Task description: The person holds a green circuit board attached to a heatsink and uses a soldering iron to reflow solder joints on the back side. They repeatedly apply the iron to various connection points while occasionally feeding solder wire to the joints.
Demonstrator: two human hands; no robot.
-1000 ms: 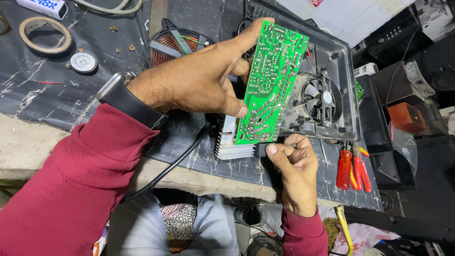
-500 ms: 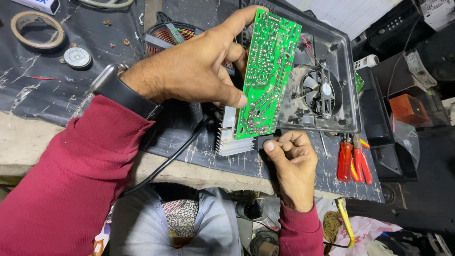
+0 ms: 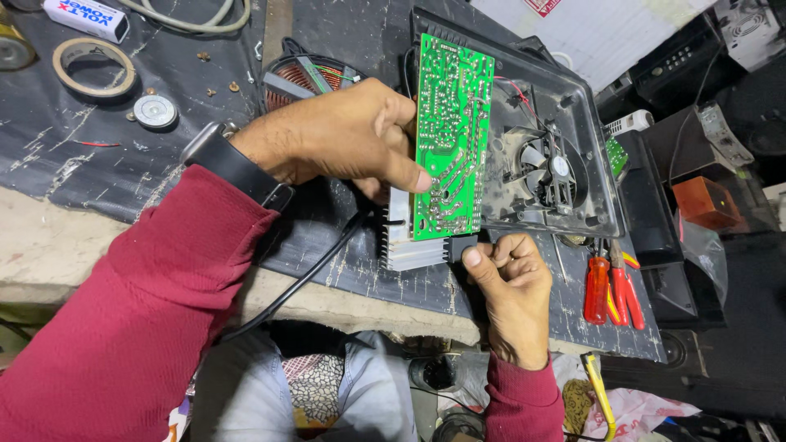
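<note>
A: From the head view, what do the hands hold?

B: The left hand (image 3: 344,135) is closed around the green circuit board (image 3: 450,135), thumb pressed flat on its soldered face, fingers wrapped behind; the board stands nearly upright on its long edge, lifted above the tabletop (image 3: 74,155); the right hand (image 3: 512,274) is curled, thumb and fingers pinching a small black part (image 3: 460,245) at the board's lower corner.

A: And the materials?

B: The board is glossy green, dotted with silver solder points and pale traces; a ribbed aluminium heat sink (image 3: 409,245) hangs at its bottom edge, dull grey and finned; behind the board lies an open black plastic housing (image 3: 573,139), dusty, with a round fan (image 3: 553,172) set in it; a copper-wound coil (image 3: 307,78) sits just left of the housing, partly hidden by the left hand.

A: Anything else about?

B: A black, scuffed mat covers the tabletop; red-handled pliers (image 3: 612,286) lie right of the right hand; a roll of tape (image 3: 88,67) and a small round metal disc (image 3: 155,111) rest far left; a black cable (image 3: 303,278) runs off the front edge; both sleeves are dark red.
</note>
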